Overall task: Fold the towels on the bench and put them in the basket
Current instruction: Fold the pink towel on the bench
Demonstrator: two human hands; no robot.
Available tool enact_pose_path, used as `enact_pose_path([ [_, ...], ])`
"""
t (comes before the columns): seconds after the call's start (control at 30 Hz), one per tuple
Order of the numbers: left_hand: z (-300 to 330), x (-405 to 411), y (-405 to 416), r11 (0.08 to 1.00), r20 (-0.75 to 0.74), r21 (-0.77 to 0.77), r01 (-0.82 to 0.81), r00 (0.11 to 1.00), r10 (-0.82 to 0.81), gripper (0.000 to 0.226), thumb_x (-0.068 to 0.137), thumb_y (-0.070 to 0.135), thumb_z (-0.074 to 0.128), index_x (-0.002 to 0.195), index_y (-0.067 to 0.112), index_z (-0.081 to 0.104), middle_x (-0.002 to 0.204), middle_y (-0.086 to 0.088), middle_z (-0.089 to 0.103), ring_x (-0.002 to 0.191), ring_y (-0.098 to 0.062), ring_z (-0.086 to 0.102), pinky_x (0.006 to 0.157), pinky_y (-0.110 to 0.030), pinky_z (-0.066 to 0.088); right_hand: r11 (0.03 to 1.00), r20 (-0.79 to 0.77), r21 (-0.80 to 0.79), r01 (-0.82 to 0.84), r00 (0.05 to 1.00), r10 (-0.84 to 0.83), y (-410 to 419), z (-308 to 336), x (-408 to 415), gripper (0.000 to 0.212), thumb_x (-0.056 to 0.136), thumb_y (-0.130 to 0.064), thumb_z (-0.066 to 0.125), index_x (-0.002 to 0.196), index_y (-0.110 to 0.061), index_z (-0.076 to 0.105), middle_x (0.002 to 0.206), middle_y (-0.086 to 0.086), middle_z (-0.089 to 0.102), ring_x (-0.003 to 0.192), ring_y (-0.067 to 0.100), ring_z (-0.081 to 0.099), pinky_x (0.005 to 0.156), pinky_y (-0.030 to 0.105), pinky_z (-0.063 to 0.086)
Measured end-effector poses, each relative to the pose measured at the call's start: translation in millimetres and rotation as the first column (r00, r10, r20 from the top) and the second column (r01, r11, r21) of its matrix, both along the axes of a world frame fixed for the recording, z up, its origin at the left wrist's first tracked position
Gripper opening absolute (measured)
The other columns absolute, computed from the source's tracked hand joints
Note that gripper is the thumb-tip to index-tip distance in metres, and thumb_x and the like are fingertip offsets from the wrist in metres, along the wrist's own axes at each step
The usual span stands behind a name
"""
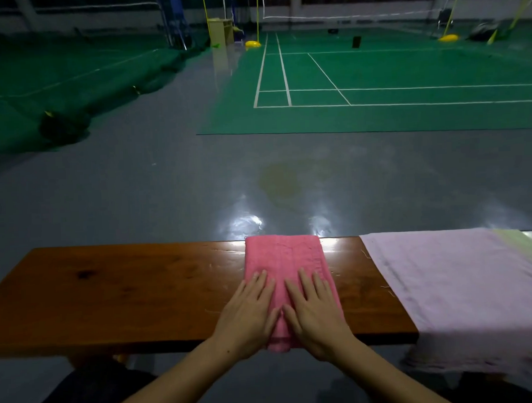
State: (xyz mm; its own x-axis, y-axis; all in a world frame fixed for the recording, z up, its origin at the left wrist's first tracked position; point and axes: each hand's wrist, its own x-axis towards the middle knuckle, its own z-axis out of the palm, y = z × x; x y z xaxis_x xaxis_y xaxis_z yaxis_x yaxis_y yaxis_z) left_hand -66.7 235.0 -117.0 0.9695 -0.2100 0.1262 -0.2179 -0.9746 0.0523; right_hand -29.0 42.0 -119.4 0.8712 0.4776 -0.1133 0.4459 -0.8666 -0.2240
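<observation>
Closest to the camera are the two forearms coming up from the bottom edge, and both hands sit flat on the pink towel (284,261). The left hand (248,318) and right hand (317,316) lie side by side, fingers straight and a little spread, palms pressing down, nothing pinched. The towel is already folded into a narrow strip running across the bench (110,293) front to back, with its near end just hanging over the front edge under the palms.

If you ask me, this is the smoothing bit before the next fold. I'd push the palms away from the body along the strip to squeeze the air out, keep the long edges lined up, then bring the near end up onto the far end.

It looks like soft terry, thick and a bit puffy at the folded edges, so it probably springs open if you don't press it. The bench is glossy reddish-brown wood, so I'd guess cloth slides on it easily.

Off to the right, a pale lilac towel (454,287) lies spread out and drapes over the front, with a light green towel (526,248) beyond it. No basket in view.
</observation>
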Motion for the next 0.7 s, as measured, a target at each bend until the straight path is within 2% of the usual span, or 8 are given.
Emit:
enact_pose_path([
  [0.03, -4.2, 3.8, 0.7, 1.0, 0.003, 0.006, -0.002, 1.0, 0.002, 0.063, 0.101, 0.05, 0.04, 0.146, 0.011, 0.059, 0.152, -0.01, 0.056, 0.14, -0.025, 0.054, 0.112, -0.044, 0.038, 1.0, 0.009, -0.012, 0.021, 1.0, -0.021, 1.6, -0.4, 2.9, 0.079, 0.105, -0.064, -0.002, 0.162, -0.02, 0.031, 0.167, 0.022, 0.024, 0.153, 0.048, 0.025, 0.121, 0.051, 0.006],
  [0.1, -7.4, 9.9, 0.4, 1.0, -0.019, 0.01, -0.017, 1.0, 0.017, 0.064, 0.104, 0.05, 0.035, 0.154, 0.013, 0.05, 0.161, -0.01, 0.044, 0.149, -0.025, 0.042, 0.117, -0.049, 0.036, 1.0, 0.027, -0.015, 0.005, 1.0, -0.005, 2.7, 2.3, 4.8, 0.087, 0.094, -0.072, -0.018, 0.165, -0.028, 0.004, 0.171, 0.017, -0.003, 0.158, 0.046, -0.002, 0.125, 0.05, -0.008],
  [0.2, -10.3, 17.2, 2.6, 0.999, -0.1, -0.053, -0.012, 0.995, 0.007, 0.069, 0.109, 0.056, 0.016, 0.167, 0.022, 0.0, 0.172, 0.001, -0.014, 0.159, -0.016, -0.015, 0.129, -0.044, -0.006, 1.0, 0.059, 0.004, -0.012, 0.998, 0.012, -4.7, 1.6, 10.2, 0.095, 0.08, -0.079, -0.031, 0.162, -0.034, -0.017, 0.167, 0.009, -0.029, 0.154, 0.038, -0.028, 0.124, 0.053, -0.021],
  [0.3, -11.6, 19.4, 4.3, 0.999, -0.104, -0.042, -0.024, 0.994, 0.02, 0.073, 0.107, 0.065, 0.006, 0.164, 0.026, -0.016, 0.167, 0.004, -0.03, 0.154, -0.013, -0.03, 0.127, -0.046, -0.014, 0.998, 0.059, -0.056, -0.01, 0.998, 0.013, -10.3, 1.4, 18.3, 0.091, 0.083, -0.08, -0.026, 0.162, -0.034, -0.02, 0.166, 0.008, -0.033, 0.153, 0.036, -0.032, 0.124, 0.063, -0.014],
  [0.43, -11.8, 16.1, 6.1, 0.999, -0.086, 0.008, -0.031, 0.996, 0.032, 0.072, 0.107, 0.062, 0.004, 0.165, 0.021, -0.006, 0.17, -0.002, -0.017, 0.158, -0.019, -0.018, 0.128, -0.049, -0.01, 0.993, 0.019, -0.092, 0.07, 0.997, -0.068, -21.7, 3.9, 25.9, 0.091, 0.085, -0.082, -0.017, 0.162, -0.035, -0.02, 0.167, 0.005, -0.034, 0.154, 0.036, -0.028, 0.121, 0.067, -0.016],
  [0.53, -7.2, 14.3, 11.8, 0.999, -0.049, -0.011, -0.046, 0.998, 0.046, 0.071, 0.108, 0.062, 0.017, 0.165, 0.02, 0.024, 0.17, -0.005, 0.02, 0.159, -0.021, 0.016, 0.127, -0.051, 0.015, 0.986, -0.032, -0.091, 0.139, 0.989, -0.143, -32.9, 13.8, 26.2, 0.088, 0.095, -0.082, 0.002, 0.166, -0.03, -0.006, 0.172, 0.01, -0.019, 0.158, 0.043, -0.011, 0.12, 0.065, -0.014],
  [0.63, 12.3, 9.4, 21.3, 0.996, 0.045, -0.082, 0.023, 0.999, -0.019, 0.056, 0.1, 0.06, 0.045, 0.141, 0.026, 0.063, 0.15, 0.001, 0.058, 0.14, -0.019, 0.055, 0.116, -0.041, 0.039, 0.991, -0.022, -0.038, 0.129, 0.991, -0.13, -48.0, 35.5, 18.2, 0.071, 0.098, -0.074, 0.027, 0.151, -0.029, 0.036, 0.166, 0.012, 0.022, 0.151, 0.041, 0.025, 0.124, 0.057, 0.024],
  [0.7, 26.0, 2.4, 28.7, 0.988, 0.079, -0.119, 0.095, 0.993, -0.086, 0.046, 0.096, 0.062, 0.051, 0.128, 0.034, 0.069, 0.14, 0.01, 0.064, 0.13, -0.012, 0.059, 0.108, -0.035, 0.047, 0.991, -0.044, 0.06, 0.123, 0.992, -0.121, -58.2, 46.6, 10.0, 0.051, 0.101, -0.062, 0.048, 0.142, -0.031, 0.051, 0.159, 0.006, 0.036, 0.143, 0.029, 0.037, 0.116, 0.046, 0.041],
])
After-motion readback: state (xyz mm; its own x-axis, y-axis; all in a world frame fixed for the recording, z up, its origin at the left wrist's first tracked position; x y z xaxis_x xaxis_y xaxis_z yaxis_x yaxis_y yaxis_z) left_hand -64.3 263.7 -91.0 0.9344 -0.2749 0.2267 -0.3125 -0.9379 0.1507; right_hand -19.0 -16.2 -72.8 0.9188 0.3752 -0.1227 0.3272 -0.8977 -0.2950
